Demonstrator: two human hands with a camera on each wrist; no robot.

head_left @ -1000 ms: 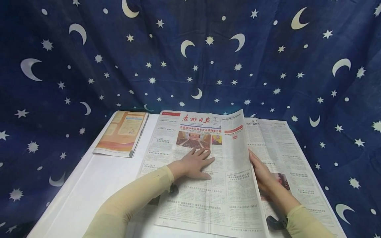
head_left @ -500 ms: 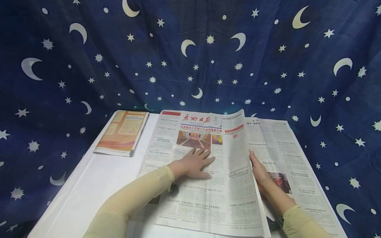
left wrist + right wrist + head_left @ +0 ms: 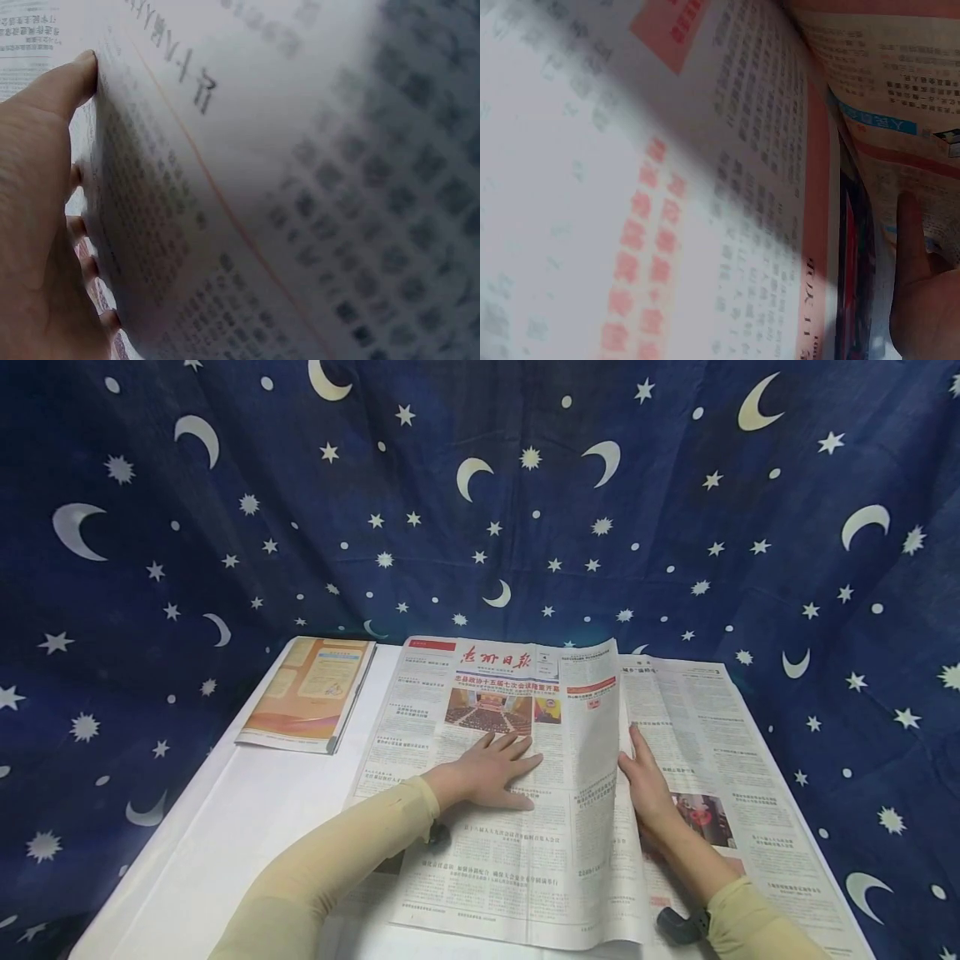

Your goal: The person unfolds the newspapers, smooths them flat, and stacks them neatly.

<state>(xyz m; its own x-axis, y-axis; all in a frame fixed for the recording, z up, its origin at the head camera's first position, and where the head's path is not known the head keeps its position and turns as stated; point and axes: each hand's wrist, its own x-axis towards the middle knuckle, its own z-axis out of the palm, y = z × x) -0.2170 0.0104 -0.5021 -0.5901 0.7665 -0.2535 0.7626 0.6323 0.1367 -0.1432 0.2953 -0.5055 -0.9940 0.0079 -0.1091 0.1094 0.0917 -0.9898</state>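
My left hand (image 3: 495, 774) lies with fingers spread on the front page of a newspaper (image 3: 487, 852), which has a red masthead and a colour photo. In the left wrist view the thumb and fingertips of my left hand (image 3: 37, 202) rest along the printed sheet (image 3: 225, 187). My right hand (image 3: 651, 789) stands at the raised right edge of the newspaper, its thumb at that edge and its forefinger straight. The right wrist view has my right hand (image 3: 930, 300) with a straight digit against an inner page (image 3: 892, 82), beside a lifted sheet (image 3: 667, 187).
Another newspaper page (image 3: 720, 777) spreads over the right side of the white table (image 3: 225, 827). A folded orange booklet (image 3: 307, 693) lies at the back left. A dark blue curtain (image 3: 420, 585) with moons and stars hangs behind the table.
My right hand has shifted slightly left and up, its forefinger now showing right of the page edge. The newspaper's lower right corner has moved left. My left hand stays in place.
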